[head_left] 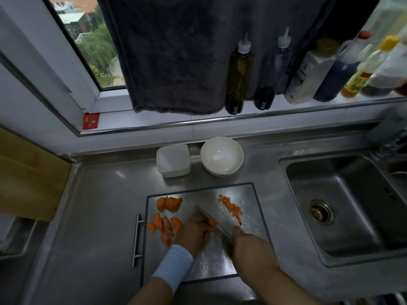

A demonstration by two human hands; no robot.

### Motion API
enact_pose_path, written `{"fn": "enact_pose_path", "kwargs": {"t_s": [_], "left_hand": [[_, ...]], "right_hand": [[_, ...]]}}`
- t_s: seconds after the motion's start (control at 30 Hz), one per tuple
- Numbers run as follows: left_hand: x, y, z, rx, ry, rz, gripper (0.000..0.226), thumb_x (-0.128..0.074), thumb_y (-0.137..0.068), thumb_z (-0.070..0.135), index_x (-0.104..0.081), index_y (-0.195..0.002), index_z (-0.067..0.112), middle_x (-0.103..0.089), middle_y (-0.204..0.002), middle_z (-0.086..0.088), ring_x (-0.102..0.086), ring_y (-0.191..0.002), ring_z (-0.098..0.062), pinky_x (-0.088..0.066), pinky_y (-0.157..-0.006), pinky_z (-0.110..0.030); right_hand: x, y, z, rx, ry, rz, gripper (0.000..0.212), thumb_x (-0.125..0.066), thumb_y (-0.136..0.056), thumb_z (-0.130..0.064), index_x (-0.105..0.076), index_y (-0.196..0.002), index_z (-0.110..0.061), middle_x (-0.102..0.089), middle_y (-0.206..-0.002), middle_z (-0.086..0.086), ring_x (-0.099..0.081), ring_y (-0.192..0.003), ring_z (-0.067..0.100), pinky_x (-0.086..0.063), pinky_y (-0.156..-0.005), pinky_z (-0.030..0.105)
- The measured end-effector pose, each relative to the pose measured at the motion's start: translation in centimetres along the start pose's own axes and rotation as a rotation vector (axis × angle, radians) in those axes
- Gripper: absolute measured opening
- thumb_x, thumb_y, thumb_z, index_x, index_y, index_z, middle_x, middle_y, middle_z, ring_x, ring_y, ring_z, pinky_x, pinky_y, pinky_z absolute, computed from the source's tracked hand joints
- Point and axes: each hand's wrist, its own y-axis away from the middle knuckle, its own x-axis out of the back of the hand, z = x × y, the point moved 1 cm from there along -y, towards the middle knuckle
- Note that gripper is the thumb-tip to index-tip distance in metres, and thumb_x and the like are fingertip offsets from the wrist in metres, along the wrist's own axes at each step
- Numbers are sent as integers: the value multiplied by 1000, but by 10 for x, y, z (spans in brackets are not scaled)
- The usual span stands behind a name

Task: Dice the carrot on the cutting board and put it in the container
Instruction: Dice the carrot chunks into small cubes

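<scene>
Left hand [195, 230] fingers curled, pinning carrot piece [212, 223]. Right hand [241, 238] grips knife [204, 213]. Keep fingertips tucked back, chop small, even bits.

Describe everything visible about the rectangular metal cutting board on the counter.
The rectangular, shiny metal-looking cutting board has a dark rim and a bar handle along its left edge. It lies flat on the steel counter, left of the sink. Large orange carrot chunks sit on its left part, small dice at its far right. The left hand holds a carrot piece on it; the right hand grips a cleaver cutting there.
</scene>
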Motion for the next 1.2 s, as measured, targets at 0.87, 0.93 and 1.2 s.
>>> {"fn": "enact_pose_path", "kwargs": {"t_s": [0.87,0.93,1.2], "left_hand": [[4,3,1,14,66,8,24,-50,-96,32,-69,-109,25,-58,-117,8,-54,-105,-9,-34,-88,-9],[4,3,0,-6,61,2,22,-54,-94,28,-71,-106,23,-60,-114,6,-56,-103,-11,-36,-88,-10],[8,4,4,4,61,3,23,-51,-96,31,-69,-109,26,-60,-116,8,-54,-105,-8,-30,-88,-6]], "right_hand": [[-24,-25,13,21,-82,21,17,-47,-101,-30,-55,-115,-25,-67,-99,-5,-61,-79,7,-48,-73,16],[-23,-14,20,5,-74,-4,14,-47,-101,-26,-55,-112,-25,-68,-96,-3,-60,-76,10,-47,-70,19],[-24,-23,10,8,-81,8,18,-48,-101,-28,-55,-117,-23,-68,-99,-3,-65,-86,11,-38,-67,16]]}}
